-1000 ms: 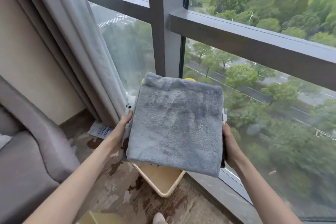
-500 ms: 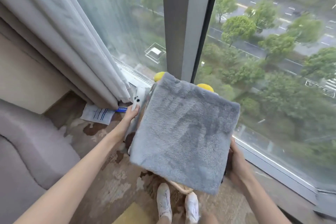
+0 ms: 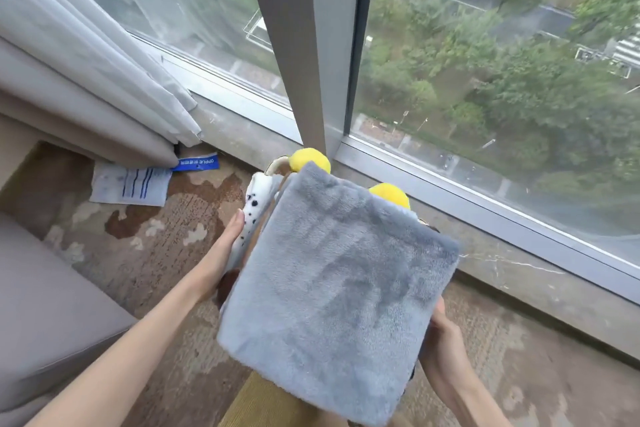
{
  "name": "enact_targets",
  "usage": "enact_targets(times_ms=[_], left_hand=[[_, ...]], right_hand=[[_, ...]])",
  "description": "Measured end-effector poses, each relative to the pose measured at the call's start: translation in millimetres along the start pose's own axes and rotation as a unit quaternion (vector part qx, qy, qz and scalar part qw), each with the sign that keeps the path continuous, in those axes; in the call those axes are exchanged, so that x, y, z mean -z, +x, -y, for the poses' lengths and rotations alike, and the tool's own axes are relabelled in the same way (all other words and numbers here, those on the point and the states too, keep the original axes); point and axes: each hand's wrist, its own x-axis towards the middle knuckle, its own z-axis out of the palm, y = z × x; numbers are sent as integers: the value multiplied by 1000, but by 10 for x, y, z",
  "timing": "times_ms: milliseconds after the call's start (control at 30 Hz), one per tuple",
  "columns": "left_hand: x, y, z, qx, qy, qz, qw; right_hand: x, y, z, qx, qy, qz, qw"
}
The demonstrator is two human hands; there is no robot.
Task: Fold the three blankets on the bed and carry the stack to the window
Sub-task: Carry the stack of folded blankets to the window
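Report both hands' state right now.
Left hand: open, fingers flat against the side of the blanket stack.
Right hand: on the stack's other side, fingers hidden; grip cannot be told.

Lower blankets (image 3: 257, 215) hidden, right grip (image 3: 440, 338) perhaps underneath

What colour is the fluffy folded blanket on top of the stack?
Plain grey-blue fleece blanket, clearest in the head view.

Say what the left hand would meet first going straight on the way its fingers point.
Probably the stone window ledge by the grey mullion, though depth is unclear. The left hand lies alongside the spotted blanket.
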Motion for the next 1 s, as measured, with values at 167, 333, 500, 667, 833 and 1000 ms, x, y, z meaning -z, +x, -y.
enact_targets(times_ms=[167,333,500,667,833,1000], left_hand=[[8,402,135,21,-11,40,999],[49,771,-32,20,-8,93,995],[72,1013,-242,94,124,103,982],[-158,1110,-163,74,148,23,986],[-544,1204,81,-91,355,-50,929],[-965,1485,417,-188,473,9,861]], right_hand=[[-19,245,-224,-8,32,-18,999],[-68,485,-293,-12,16,-25,999],[-142,671,-253,-68,-208,-3,976],[-179,771,-173,-59,-330,-55,940],[-341,1084,-291,34,-465,-14,884],[-471,1609,-541,92,-599,3,795]])
